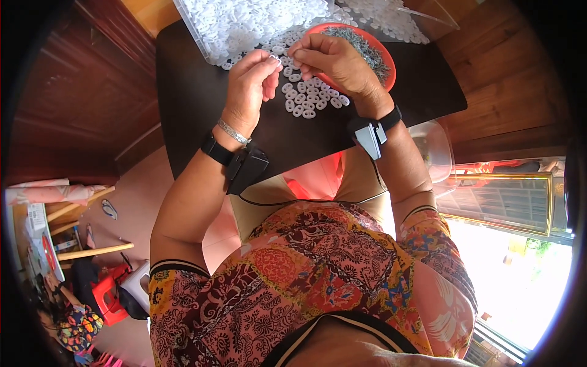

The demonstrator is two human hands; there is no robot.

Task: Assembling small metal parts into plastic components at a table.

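Observation:
My left hand is raised over the dark table, pinching a small white plastic piece between thumb and fingertips. Close to its right, my right hand has thumb and fingers pressed together; whatever they hold is too small to make out. Beneath and beside the right hand, several loose white oval pieces, each with two holes, lie spread on the tabletop. A red bowl full of thin grey metal pieces, which look like screws or nails, stands just beyond the right hand and is partly covered by it.
A clear plastic bin heaped with white pieces stands at the table's far side. Another clear container with white pieces is at the far right. Lower left, another person is near a red stool.

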